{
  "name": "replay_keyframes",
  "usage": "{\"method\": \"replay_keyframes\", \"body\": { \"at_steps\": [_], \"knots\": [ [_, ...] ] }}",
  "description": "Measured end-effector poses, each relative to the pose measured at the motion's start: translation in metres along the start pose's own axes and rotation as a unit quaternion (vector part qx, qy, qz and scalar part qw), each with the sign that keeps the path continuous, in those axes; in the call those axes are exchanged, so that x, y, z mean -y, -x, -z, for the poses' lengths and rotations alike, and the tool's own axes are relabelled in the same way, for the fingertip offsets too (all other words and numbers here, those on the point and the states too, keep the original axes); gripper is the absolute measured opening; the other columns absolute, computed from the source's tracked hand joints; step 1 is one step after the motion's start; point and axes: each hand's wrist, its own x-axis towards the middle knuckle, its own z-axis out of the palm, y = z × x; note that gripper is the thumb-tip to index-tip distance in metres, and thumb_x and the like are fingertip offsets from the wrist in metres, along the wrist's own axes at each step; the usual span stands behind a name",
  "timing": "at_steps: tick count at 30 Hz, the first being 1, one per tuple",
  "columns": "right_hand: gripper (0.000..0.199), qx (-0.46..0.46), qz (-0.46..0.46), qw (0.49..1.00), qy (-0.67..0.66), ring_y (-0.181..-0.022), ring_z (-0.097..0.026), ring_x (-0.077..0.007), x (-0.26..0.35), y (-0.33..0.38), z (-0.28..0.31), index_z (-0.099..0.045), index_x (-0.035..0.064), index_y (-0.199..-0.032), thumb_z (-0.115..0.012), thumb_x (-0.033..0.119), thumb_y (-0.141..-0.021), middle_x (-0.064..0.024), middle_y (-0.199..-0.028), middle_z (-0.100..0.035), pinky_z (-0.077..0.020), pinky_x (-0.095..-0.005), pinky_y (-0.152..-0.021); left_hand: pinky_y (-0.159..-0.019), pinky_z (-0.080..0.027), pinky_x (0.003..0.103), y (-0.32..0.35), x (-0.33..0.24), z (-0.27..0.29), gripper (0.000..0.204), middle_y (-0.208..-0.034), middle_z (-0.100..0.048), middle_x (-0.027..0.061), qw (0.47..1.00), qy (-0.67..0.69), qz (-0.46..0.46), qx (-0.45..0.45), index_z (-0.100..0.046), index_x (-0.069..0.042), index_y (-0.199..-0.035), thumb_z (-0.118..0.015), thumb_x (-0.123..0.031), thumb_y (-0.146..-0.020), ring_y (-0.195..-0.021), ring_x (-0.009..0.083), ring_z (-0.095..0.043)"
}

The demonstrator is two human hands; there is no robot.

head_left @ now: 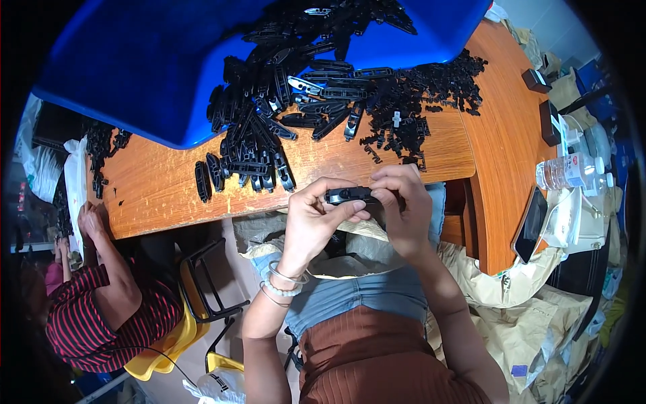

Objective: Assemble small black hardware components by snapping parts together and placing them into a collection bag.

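A long, narrow black plastic part [348, 194] with rounded ends is held over the near edge of the wooden table. My left hand [311, 221] grips it between thumb and fingers at its left side. Closed on the part's right end are the thumb and fingertips of my right hand [408, 210]; whether a small piece is also pinched there is hidden. Beyond my hands lies a heap of similar long black parts [252, 145]. To its right spreads a pile of tiny black clips [431, 87].
A large blue bin [141, 81] tips its black parts onto the wooden table [441, 145]. An open sack [356, 264] hangs below my hands. At right are a phone [530, 224] and plastic bottles [565, 172]. Another person in a striped shirt [101, 316] sits at left.
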Motion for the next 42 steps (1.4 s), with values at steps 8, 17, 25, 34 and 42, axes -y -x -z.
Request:
{"method": "replay_keyframes", "body": {
  "at_steps": [8, 17, 25, 34, 42],
  "knots": [
    [0.026, 0.201, -0.277, 0.926, -0.157, -0.066, -0.056, -0.0082, 0.007, 0.008, 0.011, -0.059, -0.0027, -0.105, -0.064, 0.003, -0.08, -0.0044, -0.075, -0.061, -0.0419, -0.0203, -0.059, -0.063, -0.053, 0.023, 0.013, 0.002, 0.008, 0.018, -0.078, -0.063, 0.0085, 0.994, -0.11, -0.02, -0.01, -0.057, 0.006, -0.098, -0.059, 0.011, -0.081, -0.068, 0.0129, -0.063],
    [0.023, 0.285, -0.109, 0.939, -0.16, -0.066, -0.061, -0.0148, 0.0, 0.016, 0.006, -0.062, -0.0018, -0.103, -0.059, 0.001, -0.081, -0.0093, -0.073, -0.064, -0.0456, -0.0263, -0.058, -0.061, -0.049, 0.024, 0.025, -0.014, 0.059, 0.019, -0.083, -0.066, 0.0088, 0.914, -0.389, -0.115, -0.006, -0.063, 0.002, -0.101, -0.061, -0.002, -0.083, -0.071, 0.0141, -0.063],
    [0.014, 0.025, 0.003, 0.917, 0.397, -0.078, -0.054, -0.0281, -0.029, -0.017, -0.017, -0.062, -0.0005, -0.087, -0.065, 0.006, -0.075, -0.011, -0.084, -0.056, -0.0443, -0.0379, -0.067, -0.063, -0.049, 0.043, -0.007, -0.033, 0.105, 0.035, -0.107, -0.051, 0.0183, 0.648, -0.723, -0.189, -0.15, -0.055, -0.002, -0.105, -0.056, 0.006, -0.071, -0.081, 0.0357, -0.059],
    [0.011, -0.007, 0.057, 0.978, 0.202, -0.075, -0.055, -0.0285, -0.032, -0.004, -0.015, -0.061, -0.0023, -0.085, -0.064, -0.001, -0.074, -0.0132, -0.082, -0.058, -0.0449, -0.036, -0.066, -0.065, -0.054, 0.023, 0.007, -0.018, 0.06, 0.02, -0.089, -0.066, 0.0126, 0.977, -0.129, -0.094, -0.143, -0.056, 0.003, -0.097, -0.061, 0.007, -0.079, -0.078, 0.0147, -0.066],
    [0.017, 0.066, 0.027, 0.997, -0.007, -0.073, -0.055, -0.0257, 0.024, -0.006, 0.0, -0.064, 0.0004, -0.09, -0.064, -0.004, -0.073, -0.0109, -0.078, -0.058, -0.044, -0.0325, -0.063, -0.06, -0.051, 0.015, 0.015, 0.008, 0.029, 0.026, -0.08, -0.065, 0.0039, 0.992, -0.113, -0.034, -0.05, -0.06, 0.003, -0.101, -0.068, 0.007, -0.075, -0.077, 0.0108, -0.066]
  ]
}}
